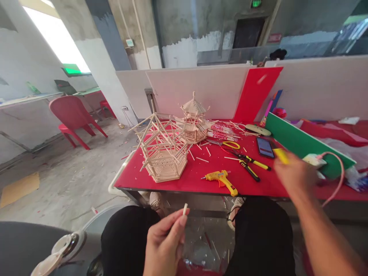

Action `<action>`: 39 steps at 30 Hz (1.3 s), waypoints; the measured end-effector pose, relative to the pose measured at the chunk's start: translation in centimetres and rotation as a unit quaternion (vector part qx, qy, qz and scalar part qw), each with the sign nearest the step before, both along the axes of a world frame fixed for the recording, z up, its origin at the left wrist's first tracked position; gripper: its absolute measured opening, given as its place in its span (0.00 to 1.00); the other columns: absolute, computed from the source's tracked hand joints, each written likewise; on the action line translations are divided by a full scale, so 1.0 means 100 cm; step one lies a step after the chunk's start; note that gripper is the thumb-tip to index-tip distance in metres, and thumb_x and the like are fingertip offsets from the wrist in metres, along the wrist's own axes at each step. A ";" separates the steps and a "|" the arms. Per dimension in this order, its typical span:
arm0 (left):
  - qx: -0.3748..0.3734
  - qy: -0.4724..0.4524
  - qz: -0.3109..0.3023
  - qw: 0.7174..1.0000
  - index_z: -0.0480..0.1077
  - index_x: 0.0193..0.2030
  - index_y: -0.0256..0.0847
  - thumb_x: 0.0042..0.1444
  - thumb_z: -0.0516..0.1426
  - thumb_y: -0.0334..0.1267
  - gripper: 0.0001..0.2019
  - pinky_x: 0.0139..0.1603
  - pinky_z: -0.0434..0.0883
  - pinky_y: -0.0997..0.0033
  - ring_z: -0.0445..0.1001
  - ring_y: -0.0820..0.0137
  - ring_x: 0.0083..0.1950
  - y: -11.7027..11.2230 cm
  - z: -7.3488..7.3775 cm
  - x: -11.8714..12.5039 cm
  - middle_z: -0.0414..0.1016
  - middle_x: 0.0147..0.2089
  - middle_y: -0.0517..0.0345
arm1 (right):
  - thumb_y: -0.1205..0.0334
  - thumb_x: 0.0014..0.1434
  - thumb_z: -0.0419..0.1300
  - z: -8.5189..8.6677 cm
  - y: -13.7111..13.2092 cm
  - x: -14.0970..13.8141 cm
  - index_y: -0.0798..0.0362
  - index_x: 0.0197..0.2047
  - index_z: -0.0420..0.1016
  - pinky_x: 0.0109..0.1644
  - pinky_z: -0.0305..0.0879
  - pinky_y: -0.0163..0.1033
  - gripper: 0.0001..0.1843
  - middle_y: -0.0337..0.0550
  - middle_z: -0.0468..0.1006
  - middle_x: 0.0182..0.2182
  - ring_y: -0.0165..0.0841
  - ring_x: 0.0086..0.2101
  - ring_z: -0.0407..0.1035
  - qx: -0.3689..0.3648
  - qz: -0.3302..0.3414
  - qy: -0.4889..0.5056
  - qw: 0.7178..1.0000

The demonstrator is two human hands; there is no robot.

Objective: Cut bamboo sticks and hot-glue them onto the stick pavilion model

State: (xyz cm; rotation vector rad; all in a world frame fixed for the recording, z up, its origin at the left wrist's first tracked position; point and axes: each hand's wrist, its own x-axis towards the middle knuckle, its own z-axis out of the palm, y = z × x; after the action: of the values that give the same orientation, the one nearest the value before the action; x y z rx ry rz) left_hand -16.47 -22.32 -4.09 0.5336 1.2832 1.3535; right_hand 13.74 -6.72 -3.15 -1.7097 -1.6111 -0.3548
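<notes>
My left hand (pixel 166 239) pinches a short wooden stick (pixel 185 209) between thumb and fingertips, in front of the table's near edge. Smeared by motion, my right hand (pixel 296 174) is closed on a small yellow object (pixel 281 156) of unclear kind, at the table's right side. A phone (pixel 265 147) lies just left of that hand. On the red tabletop stands an open wooden-stick pavilion frame (pixel 165 153), with a roofed stick pavilion (pixel 194 119) behind it. A yellow glue gun (pixel 221 180) rests near the front edge, left of yellow-and-black pliers (pixel 250 165).
Yellow-handled scissors (pixel 230 144) and loose sticks lie mid-table. A green board (pixel 307 143) leans at the right, near a white power adapter (pixel 314 160) with a pink cable. White partition panels (pixel 198 90) line the back. A red chair (pixel 74 117) stands at the left.
</notes>
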 end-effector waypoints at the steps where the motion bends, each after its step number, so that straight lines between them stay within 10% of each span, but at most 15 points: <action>1: -0.014 -0.012 0.005 1.000 0.80 0.39 0.37 0.43 0.70 0.49 0.20 0.11 0.48 0.82 0.53 0.84 0.13 0.003 -0.002 -0.001 0.62 0.16 0.66 | 0.59 0.61 0.53 0.007 0.009 0.009 0.61 0.48 0.80 0.28 0.51 0.45 0.20 0.53 0.71 0.16 0.43 0.22 0.68 0.026 -0.109 -0.012 0.994; 6: 0.031 -0.075 0.035 0.996 0.75 0.36 0.38 0.45 0.69 0.49 0.18 0.13 0.55 0.82 0.60 0.80 0.15 0.038 -0.006 0.009 0.67 0.20 0.65 | 0.40 0.58 0.59 -0.006 0.042 -0.031 0.49 0.59 0.73 0.29 0.54 0.41 0.31 0.48 0.78 0.25 0.40 0.24 0.71 -0.149 0.077 -0.083 0.982; 10: 0.056 -0.075 0.080 0.992 0.72 0.33 0.36 0.47 0.69 0.45 0.15 0.20 0.60 0.87 0.64 0.83 0.22 0.049 -0.005 0.002 0.72 0.25 0.61 | 0.54 0.62 0.58 -0.051 0.071 -0.080 0.52 0.46 0.79 0.30 0.58 0.35 0.15 0.46 0.81 0.33 0.32 0.27 0.73 -0.144 0.207 -0.083 0.964; 16: 0.075 -0.146 0.140 0.977 0.68 0.34 0.38 0.44 0.70 0.42 0.17 0.13 0.51 0.86 0.60 0.83 0.18 0.061 -0.002 -0.029 0.69 0.23 0.66 | 0.59 0.57 0.63 -0.060 0.094 -0.092 0.54 0.42 0.81 0.43 0.63 0.44 0.12 0.54 0.81 0.38 0.42 0.41 0.74 -0.106 0.220 -0.060 0.968; 21: 0.108 -0.184 0.177 0.961 0.68 0.34 0.38 0.42 0.71 0.38 0.18 0.15 0.58 0.84 0.65 0.81 0.19 0.085 0.002 -0.047 0.69 0.23 0.66 | 0.56 0.64 0.54 -0.047 0.039 -0.109 0.52 0.49 0.78 0.49 0.65 0.54 0.16 0.59 0.79 0.45 0.51 0.46 0.72 -0.077 0.210 0.004 0.975; 23: 0.118 -0.190 0.196 0.955 0.68 0.34 0.38 0.40 0.72 0.36 0.18 0.16 0.60 0.84 0.67 0.80 0.20 0.092 0.002 -0.052 0.69 0.23 0.66 | 0.52 0.63 0.56 -0.049 0.000 -0.135 0.47 0.44 0.80 0.46 0.70 0.50 0.14 0.51 0.82 0.41 0.45 0.41 0.75 -0.145 0.280 0.214 0.925; 26: 0.129 -0.193 0.214 0.949 0.69 0.33 0.37 0.39 0.72 0.35 0.18 0.18 0.64 0.84 0.71 0.79 0.23 0.098 0.001 -0.058 0.71 0.24 0.65 | 0.48 0.56 0.64 -0.055 -0.049 -0.190 0.47 0.43 0.82 0.35 0.72 0.42 0.16 0.45 0.83 0.33 0.39 0.32 0.75 -0.311 0.355 0.431 0.769; 30: 0.134 -0.191 0.215 0.948 0.69 0.32 0.37 0.39 0.72 0.34 0.17 0.19 0.66 0.83 0.72 0.78 0.23 0.102 0.001 -0.062 0.73 0.26 0.64 | 0.46 0.50 0.68 -0.058 -0.066 -0.255 0.49 0.46 0.82 0.26 0.63 0.34 0.23 0.42 0.81 0.30 0.30 0.25 0.68 -0.329 0.328 0.621 0.632; 39: 0.146 -0.189 0.237 0.942 0.68 0.32 0.38 0.38 0.72 0.35 0.18 0.21 0.68 0.82 0.74 0.76 0.25 0.112 -0.002 -0.069 0.71 0.24 0.66 | 0.44 0.49 0.69 -0.046 -0.038 -0.291 0.53 0.40 0.84 0.25 0.56 0.33 0.23 0.42 0.79 0.27 0.28 0.25 0.60 -0.257 0.283 0.706 0.596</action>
State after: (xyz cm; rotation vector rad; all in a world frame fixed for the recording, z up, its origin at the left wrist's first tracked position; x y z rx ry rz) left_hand -23.42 -11.14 -4.31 0.1418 0.9241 1.9599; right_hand -15.33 -10.51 -7.75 -0.9856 -0.7995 1.5629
